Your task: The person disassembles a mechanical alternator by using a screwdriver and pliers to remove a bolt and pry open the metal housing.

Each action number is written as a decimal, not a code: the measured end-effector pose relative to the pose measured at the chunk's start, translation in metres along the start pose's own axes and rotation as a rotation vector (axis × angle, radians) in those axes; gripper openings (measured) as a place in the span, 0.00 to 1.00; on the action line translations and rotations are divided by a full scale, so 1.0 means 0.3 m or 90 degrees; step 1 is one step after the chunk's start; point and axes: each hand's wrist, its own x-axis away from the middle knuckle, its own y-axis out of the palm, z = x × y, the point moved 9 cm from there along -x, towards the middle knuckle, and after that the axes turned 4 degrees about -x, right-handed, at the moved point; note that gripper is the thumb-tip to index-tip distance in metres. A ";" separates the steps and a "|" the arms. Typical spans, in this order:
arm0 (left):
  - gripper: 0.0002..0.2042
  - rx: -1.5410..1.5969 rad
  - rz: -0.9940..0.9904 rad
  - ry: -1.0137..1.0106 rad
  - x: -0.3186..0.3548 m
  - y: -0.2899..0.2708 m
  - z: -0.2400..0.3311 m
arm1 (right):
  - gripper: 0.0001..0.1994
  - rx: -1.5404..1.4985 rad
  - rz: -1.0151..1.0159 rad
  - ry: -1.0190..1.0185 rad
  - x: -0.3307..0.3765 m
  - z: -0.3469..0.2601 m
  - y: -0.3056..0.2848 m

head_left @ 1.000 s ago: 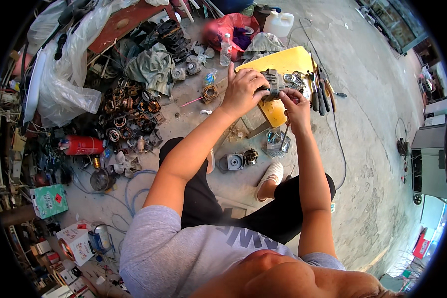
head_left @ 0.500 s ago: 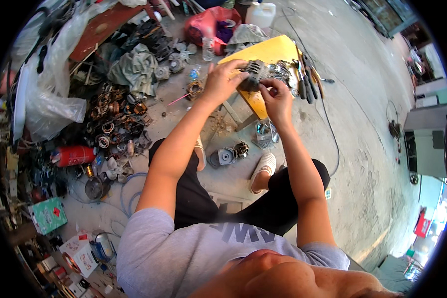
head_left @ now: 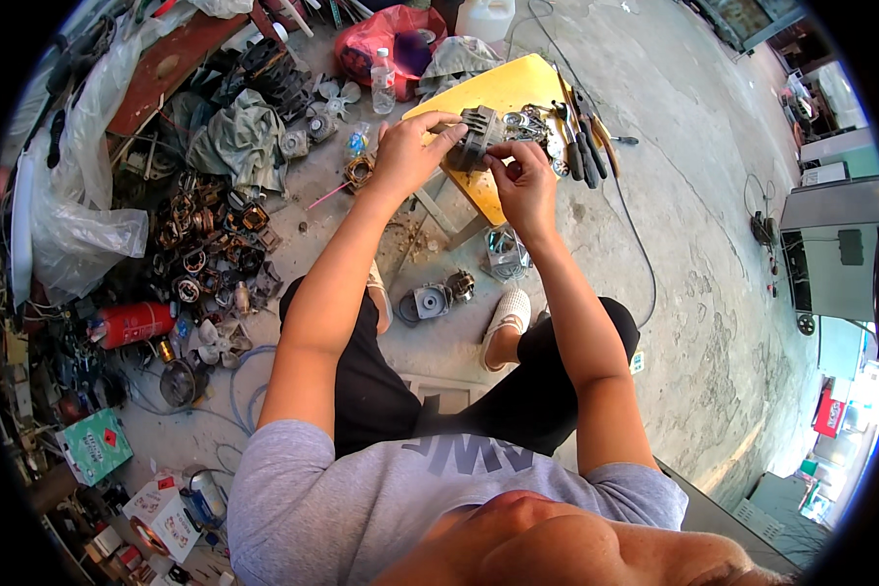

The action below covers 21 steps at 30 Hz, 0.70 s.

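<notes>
While the left hand (head_left: pixel 407 151) holds a grey finned metal part (head_left: pixel 478 137) from its left side, its fingers laid along the top and partly lost from sight, the right hand (head_left: pixel 523 186) brings thumb and forefinger close together at the part's lower right edge; whether they pinch that edge or something small, I cannot tell. The part is over the yellow desk (head_left: pixel 499 83), though its underside is hidden and I cannot say whether it touches the surface. Just right of it lies a jumble of shiny metal pieces (head_left: pixel 530 123), partly covered by the right hand and too small to sort out. Dark-handled tools (head_left: pixel 582 148) lie along the desk's right edge. Beyond the desk's far left corner stands a clear bottle (head_left: pixel 383 86) near a red bag (head_left: pixel 376 44), and the white jug (head_left: pixel 485 20) is cut off by the upper edge. Farther left, dark coils and rings (head_left: pixel 197 231) overlap in a heap.
</notes>
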 end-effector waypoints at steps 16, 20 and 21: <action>0.20 0.075 0.013 -0.064 -0.012 0.048 -0.047 | 0.06 0.038 -0.006 -0.006 -0.010 0.005 -0.035; 0.20 0.180 -0.009 -0.023 -0.014 0.046 -0.026 | 0.06 0.028 0.008 -0.007 -0.008 0.015 -0.037; 0.20 0.158 -0.007 -0.015 -0.015 0.044 -0.026 | 0.06 0.031 0.007 -0.010 -0.008 0.013 -0.036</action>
